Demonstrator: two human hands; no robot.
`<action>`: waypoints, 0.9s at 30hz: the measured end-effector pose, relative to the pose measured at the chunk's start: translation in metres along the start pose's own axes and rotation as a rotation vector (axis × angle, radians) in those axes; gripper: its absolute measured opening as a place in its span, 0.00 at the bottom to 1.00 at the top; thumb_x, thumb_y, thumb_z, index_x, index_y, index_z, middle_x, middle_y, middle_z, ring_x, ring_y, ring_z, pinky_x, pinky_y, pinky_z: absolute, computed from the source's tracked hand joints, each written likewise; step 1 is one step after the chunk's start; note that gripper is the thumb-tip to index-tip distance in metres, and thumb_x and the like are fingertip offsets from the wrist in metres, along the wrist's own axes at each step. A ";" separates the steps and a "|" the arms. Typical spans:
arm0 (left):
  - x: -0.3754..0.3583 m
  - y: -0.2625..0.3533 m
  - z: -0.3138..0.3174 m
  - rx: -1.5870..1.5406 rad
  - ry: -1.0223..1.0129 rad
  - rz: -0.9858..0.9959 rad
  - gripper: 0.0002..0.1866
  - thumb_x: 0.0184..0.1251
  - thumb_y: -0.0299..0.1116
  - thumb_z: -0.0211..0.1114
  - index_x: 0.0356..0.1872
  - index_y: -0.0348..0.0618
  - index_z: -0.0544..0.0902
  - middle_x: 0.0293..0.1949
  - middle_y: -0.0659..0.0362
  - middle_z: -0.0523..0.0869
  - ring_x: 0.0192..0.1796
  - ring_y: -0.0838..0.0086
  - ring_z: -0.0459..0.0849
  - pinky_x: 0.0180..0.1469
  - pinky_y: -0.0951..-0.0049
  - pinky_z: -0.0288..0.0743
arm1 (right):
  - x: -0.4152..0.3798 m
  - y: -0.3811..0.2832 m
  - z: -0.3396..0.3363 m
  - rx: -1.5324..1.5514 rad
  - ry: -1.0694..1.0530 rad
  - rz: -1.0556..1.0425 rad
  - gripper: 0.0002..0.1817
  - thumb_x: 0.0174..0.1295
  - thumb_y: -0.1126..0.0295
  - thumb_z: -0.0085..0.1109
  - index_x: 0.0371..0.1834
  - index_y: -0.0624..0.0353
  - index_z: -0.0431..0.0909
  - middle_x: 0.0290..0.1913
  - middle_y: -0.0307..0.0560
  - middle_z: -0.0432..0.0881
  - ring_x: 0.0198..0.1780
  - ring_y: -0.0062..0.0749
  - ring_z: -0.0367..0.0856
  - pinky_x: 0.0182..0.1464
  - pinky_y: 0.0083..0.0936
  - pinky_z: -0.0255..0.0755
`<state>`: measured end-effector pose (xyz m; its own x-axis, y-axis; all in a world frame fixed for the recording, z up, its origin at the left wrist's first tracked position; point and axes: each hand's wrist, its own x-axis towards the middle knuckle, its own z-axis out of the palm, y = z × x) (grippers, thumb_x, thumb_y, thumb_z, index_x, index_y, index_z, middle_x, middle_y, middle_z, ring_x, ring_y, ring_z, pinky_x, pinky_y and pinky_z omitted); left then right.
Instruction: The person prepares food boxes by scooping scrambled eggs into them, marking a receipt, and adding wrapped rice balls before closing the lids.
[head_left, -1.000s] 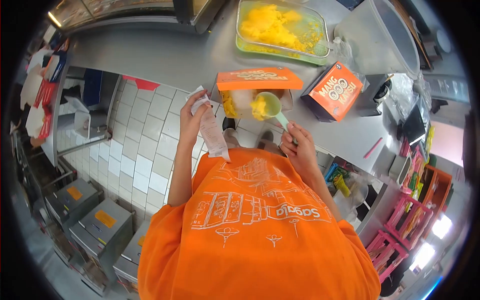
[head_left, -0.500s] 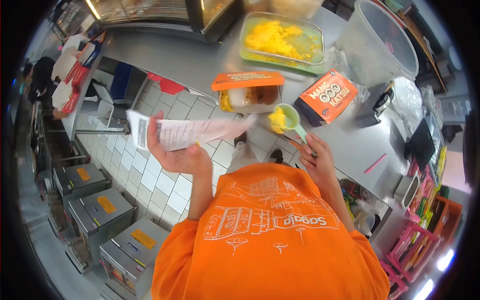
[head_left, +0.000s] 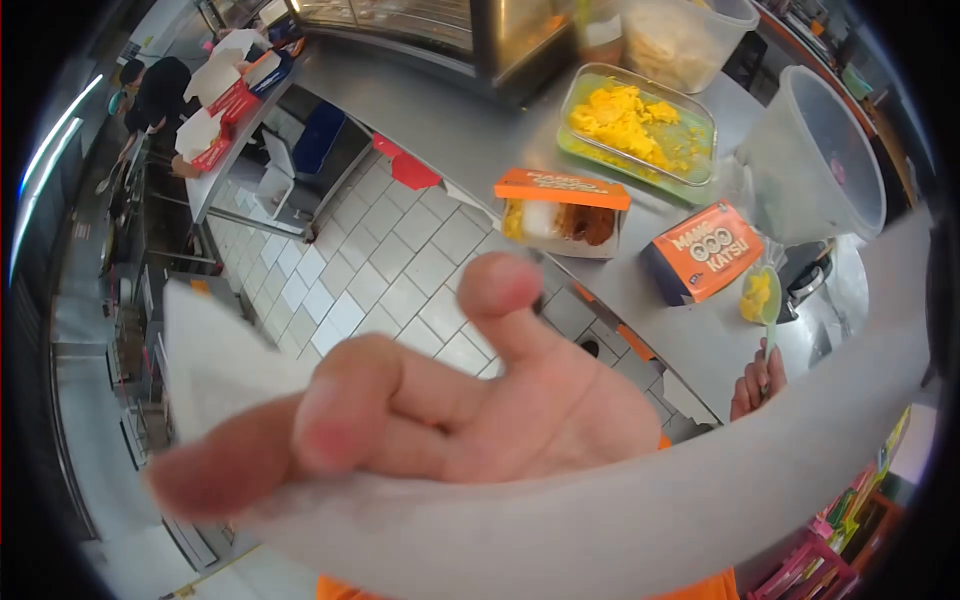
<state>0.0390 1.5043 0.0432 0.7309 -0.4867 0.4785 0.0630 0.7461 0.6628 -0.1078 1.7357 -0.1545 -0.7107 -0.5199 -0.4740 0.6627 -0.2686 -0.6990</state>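
Note:
My left hand (head_left: 540, 395) looms large right in front of the camera, with a long printed-paper slip (head_left: 640, 525) held by its fingers. The slip's near stretch is blurred and crosses the lower view. Farther right, my right hand (head_left: 757, 388) grips the handle of a pale green spoon (head_left: 769, 338) bearing a lump of yellow scrambled egg (head_left: 756, 295). That spoon is just beside a closed orange takeaway box (head_left: 708, 252). An open takeaway box (head_left: 565, 228) with white rice, yellow egg and browned pieces sits at the counter's edge.
A glass tray (head_left: 700, 180) of yellow egg stands at the back of the steel counter (head_left: 420, 125). Next to it are a tall clear tub (head_left: 815, 170) and a glass display case (head_left: 520, 45). Another person (head_left: 165, 95) is at the far left.
My left hand has come up close to the camera with the paper slip. The spoon with egg has moved right, away from the open box. The view has shifted left.

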 end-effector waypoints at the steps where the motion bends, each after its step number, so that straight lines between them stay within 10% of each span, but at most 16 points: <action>1: 0.002 0.001 -0.015 -0.413 -0.215 -0.138 0.55 0.52 0.64 0.62 0.73 0.39 0.51 0.69 0.59 0.60 0.70 0.77 0.57 0.67 0.58 0.54 | 0.005 0.000 -0.002 0.061 -0.151 -0.009 0.16 0.73 0.65 0.45 0.53 0.67 0.71 0.23 0.29 0.60 0.17 0.09 0.51 0.15 0.09 0.45; 3: 0.008 -0.032 -0.034 -0.874 -0.677 -0.145 0.49 0.61 0.62 0.58 0.73 0.40 0.51 0.69 0.59 0.60 0.70 0.75 0.58 0.67 0.54 0.54 | 0.001 0.011 0.015 0.045 0.013 -0.104 0.16 0.73 0.65 0.45 0.54 0.67 0.71 0.23 0.30 0.60 0.18 0.08 0.51 0.15 0.09 0.45; 5: 0.017 -0.058 -0.025 -0.674 -0.601 0.064 0.46 0.65 0.65 0.52 0.73 0.42 0.54 0.65 0.56 0.66 0.65 0.69 0.65 0.68 0.52 0.55 | -0.001 0.007 0.026 0.084 0.060 -0.187 0.17 0.72 0.66 0.47 0.55 0.69 0.71 0.25 0.30 0.60 0.18 0.08 0.50 0.15 0.10 0.44; 7: 0.049 -0.107 -0.054 -0.471 -0.674 -0.101 0.26 0.71 0.56 0.49 0.59 0.48 0.69 0.42 0.64 0.79 0.47 0.70 0.77 0.56 0.51 0.66 | 0.001 0.004 0.034 0.094 0.085 -0.205 0.16 0.72 0.66 0.47 0.54 0.68 0.72 0.23 0.29 0.60 0.17 0.09 0.49 0.15 0.11 0.44; 9: 0.076 -0.166 -0.087 -0.387 -0.843 -0.403 0.29 0.71 0.61 0.44 0.22 0.47 0.72 0.17 0.62 0.70 0.22 0.71 0.73 0.44 0.56 0.72 | 0.007 -0.001 0.039 0.105 0.133 -0.243 0.16 0.72 0.66 0.47 0.53 0.68 0.72 0.23 0.29 0.60 0.17 0.09 0.49 0.16 0.11 0.45; 12: 0.061 -0.216 -0.130 0.126 -1.727 -1.055 0.26 0.66 0.48 0.58 0.14 0.37 0.78 0.16 0.58 0.80 0.25 0.77 0.80 0.30 0.75 0.73 | 0.015 -0.005 0.040 0.124 0.146 -0.255 0.15 0.72 0.66 0.47 0.51 0.67 0.73 0.22 0.29 0.60 0.16 0.09 0.49 0.16 0.11 0.45; 15: -0.025 -0.250 -0.139 0.387 -2.308 -0.770 0.13 0.55 0.39 0.69 0.25 0.37 0.86 0.24 0.52 0.84 0.30 0.60 0.82 0.35 0.66 0.74 | 0.024 -0.010 0.051 0.091 0.156 -0.291 0.14 0.72 0.66 0.46 0.50 0.67 0.73 0.22 0.30 0.59 0.16 0.09 0.48 0.15 0.11 0.45; 16: -0.038 -0.265 -0.144 0.367 -2.323 -0.778 0.13 0.55 0.39 0.69 0.25 0.37 0.86 0.24 0.52 0.84 0.30 0.60 0.82 0.35 0.66 0.74 | 0.023 -0.010 0.053 0.086 0.175 -0.301 0.14 0.72 0.66 0.46 0.50 0.67 0.73 0.22 0.30 0.59 0.16 0.09 0.48 0.15 0.11 0.45; 18: -0.055 -0.289 -0.145 0.253 -2.085 -0.179 0.11 0.56 0.38 0.69 0.27 0.39 0.87 0.33 0.48 0.86 0.40 0.57 0.82 0.44 0.65 0.73 | 0.021 -0.013 0.055 0.081 0.195 -0.323 0.13 0.72 0.67 0.46 0.49 0.67 0.73 0.22 0.30 0.59 0.16 0.10 0.48 0.16 0.11 0.45; 27: -0.059 -0.305 -0.098 0.347 -2.130 -0.301 0.12 0.55 0.40 0.69 0.28 0.40 0.88 0.37 0.42 0.84 0.44 0.49 0.80 0.47 0.57 0.73 | 0.008 -0.010 0.041 0.131 0.211 -0.359 0.14 0.72 0.66 0.46 0.49 0.67 0.73 0.22 0.30 0.60 0.17 0.10 0.50 0.17 0.12 0.46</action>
<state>0.0431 1.3497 -0.2437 -0.9328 -0.3569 -0.0497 -0.2704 0.6021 0.7512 -0.1107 1.7008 -0.1298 -0.9252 -0.2013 -0.3217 0.3794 -0.5094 -0.7724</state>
